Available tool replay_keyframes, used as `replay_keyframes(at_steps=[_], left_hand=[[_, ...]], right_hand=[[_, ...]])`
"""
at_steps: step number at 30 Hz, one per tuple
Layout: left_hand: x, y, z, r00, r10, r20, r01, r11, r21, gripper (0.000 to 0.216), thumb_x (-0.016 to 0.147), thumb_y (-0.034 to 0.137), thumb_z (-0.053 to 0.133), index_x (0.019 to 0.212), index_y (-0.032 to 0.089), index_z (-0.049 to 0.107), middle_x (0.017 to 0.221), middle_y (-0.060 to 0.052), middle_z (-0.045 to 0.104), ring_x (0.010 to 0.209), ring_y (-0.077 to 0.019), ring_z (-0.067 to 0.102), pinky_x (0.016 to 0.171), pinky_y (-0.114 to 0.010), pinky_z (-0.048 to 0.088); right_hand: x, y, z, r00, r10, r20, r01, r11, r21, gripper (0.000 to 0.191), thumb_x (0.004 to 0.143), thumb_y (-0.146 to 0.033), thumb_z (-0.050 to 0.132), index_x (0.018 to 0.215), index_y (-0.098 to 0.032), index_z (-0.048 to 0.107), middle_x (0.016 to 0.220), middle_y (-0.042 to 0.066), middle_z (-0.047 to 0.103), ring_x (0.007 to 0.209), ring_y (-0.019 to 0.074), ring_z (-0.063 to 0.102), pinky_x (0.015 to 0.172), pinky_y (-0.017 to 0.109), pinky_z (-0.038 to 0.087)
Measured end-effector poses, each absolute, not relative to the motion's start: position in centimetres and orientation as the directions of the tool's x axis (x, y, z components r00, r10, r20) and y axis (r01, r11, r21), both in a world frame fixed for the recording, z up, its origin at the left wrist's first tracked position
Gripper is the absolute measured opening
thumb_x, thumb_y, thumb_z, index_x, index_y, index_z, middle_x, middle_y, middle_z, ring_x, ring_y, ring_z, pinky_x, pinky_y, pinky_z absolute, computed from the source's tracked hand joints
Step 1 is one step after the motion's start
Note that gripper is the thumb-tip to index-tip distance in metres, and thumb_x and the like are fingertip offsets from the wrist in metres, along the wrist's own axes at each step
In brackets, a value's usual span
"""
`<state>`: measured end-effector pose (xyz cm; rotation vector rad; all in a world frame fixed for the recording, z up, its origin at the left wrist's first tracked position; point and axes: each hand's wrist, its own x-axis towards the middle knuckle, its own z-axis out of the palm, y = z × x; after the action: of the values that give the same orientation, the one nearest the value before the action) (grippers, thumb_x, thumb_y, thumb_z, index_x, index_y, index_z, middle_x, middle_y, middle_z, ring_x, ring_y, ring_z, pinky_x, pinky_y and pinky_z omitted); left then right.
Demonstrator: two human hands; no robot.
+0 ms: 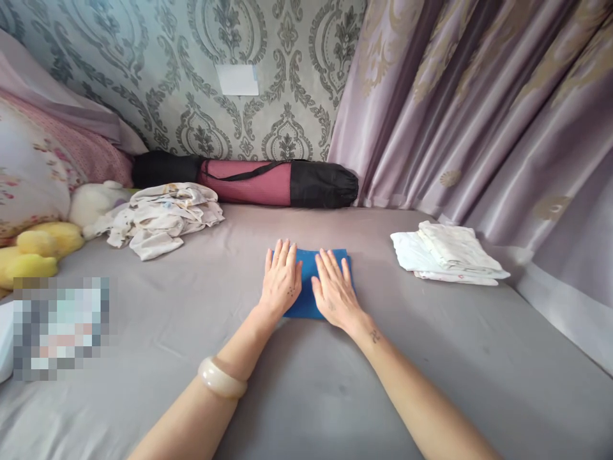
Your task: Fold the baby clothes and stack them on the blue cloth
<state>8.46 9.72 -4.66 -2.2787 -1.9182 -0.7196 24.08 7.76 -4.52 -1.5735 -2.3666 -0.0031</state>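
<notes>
Grey bedding (pixel 311 390) fills the lower frame; mid-frame, the left hand (pixel 281 281) and right hand (pixel 336 287) lie flat, unclenched, on a blue sheet (pixel 307 284). Folded cloths (pixel 454 252) sit at right; behind, a bag (pixel 249 188) beneath wallpaper (pixel 287 121), curtain (pixel 450 96) upper right.

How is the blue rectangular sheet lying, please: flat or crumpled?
Flat: the blue rectangular sheet looks smooth between the left hand and right hand. I cannot tell whether it's folded.

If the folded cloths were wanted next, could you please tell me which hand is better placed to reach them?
Probably the right hand: it lies on the right part of the blue square, nearer the folded cloths; the left hand is farther off.
</notes>
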Motion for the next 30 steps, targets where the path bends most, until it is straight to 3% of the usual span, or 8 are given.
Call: replay_keyframes(at_steps=[4,7,10,15,22,30], left_hand=[[8.0,10.1,-6.3,0.230,0.959,0.165,0.947,-0.260,0.188,0.056,0.098,0.039,0.026,0.146,0.013,0.039,0.154,-0.013,0.035,0.145,-0.0266,0.026,0.118,-0.046,0.022],[7.6,10.4,-6.9,0.256,0.963,0.087,0.948,-0.268,0.170,0.057,0.099,0.042,0.026,0.146,0.014,0.040,0.155,-0.012,0.033,0.145,-0.0265,0.026,0.118,-0.045,0.024],[7.4,10.5,-6.4,0.246,0.962,0.119,0.950,-0.263,0.165,0.058,0.099,0.042,0.027,0.146,0.012,0.039,0.156,-0.013,0.031,0.146,-0.0276,0.024,0.118,-0.046,0.023],[7.0,10.7,-5.1,0.114,0.935,0.336,0.971,-0.176,0.159,0.059,0.100,0.041,0.021,0.147,0.009,0.036,0.158,-0.014,0.026,0.148,-0.0272,0.016,0.120,-0.047,0.016],[6.1,11.3,-6.1,0.170,0.985,0.007,0.960,-0.168,0.224,0.062,0.097,0.052,0.024,0.148,0.019,0.036,0.158,-0.010,0.026,0.146,-0.0293,0.022,0.117,-0.051,0.020],[5.6,10.9,-5.9,0.038,0.975,0.217,0.969,-0.089,0.231,0.062,0.098,0.048,0.022,0.149,0.013,0.034,0.158,-0.015,0.026,0.147,-0.0282,0.018,0.118,-0.052,0.016]], right_hand=[[23.5,7.2,-5.7,-0.464,0.882,0.082,0.860,0.470,-0.198,0.059,0.100,-0.036,0.024,0.150,-0.005,0.030,0.158,0.012,0.020,0.147,0.0221,0.016,0.121,0.043,0.010],[23.6,7.4,-5.6,-0.466,0.884,0.040,0.855,0.462,-0.234,0.060,0.100,-0.036,0.023,0.150,-0.005,0.030,0.158,0.012,0.020,0.147,0.0215,0.017,0.121,0.042,0.011],[24.1,8.1,-4.8,-0.436,0.898,0.051,0.863,0.433,-0.261,0.059,0.100,-0.036,0.020,0.151,-0.007,0.029,0.159,0.011,0.020,0.147,0.0202,0.016,0.120,0.042,0.012],[25.6,9.7,-4.4,-0.194,0.940,0.280,0.952,0.249,-0.177,0.059,0.100,-0.033,0.020,0.152,-0.005,0.023,0.160,0.012,0.013,0.148,0.0228,0.007,0.120,0.048,0.004],[27.0,10.7,-6.0,-0.203,0.979,-0.017,0.954,0.193,-0.230,0.062,0.100,-0.039,0.017,0.152,-0.008,0.024,0.160,0.009,0.017,0.148,0.0220,0.013,0.119,0.046,0.014],[27.0,10.2,-5.5,-0.086,0.987,0.132,0.977,0.110,-0.184,0.061,0.101,-0.036,0.018,0.152,-0.004,0.022,0.160,0.012,0.013,0.148,0.0236,0.008,0.120,0.047,0.007]])
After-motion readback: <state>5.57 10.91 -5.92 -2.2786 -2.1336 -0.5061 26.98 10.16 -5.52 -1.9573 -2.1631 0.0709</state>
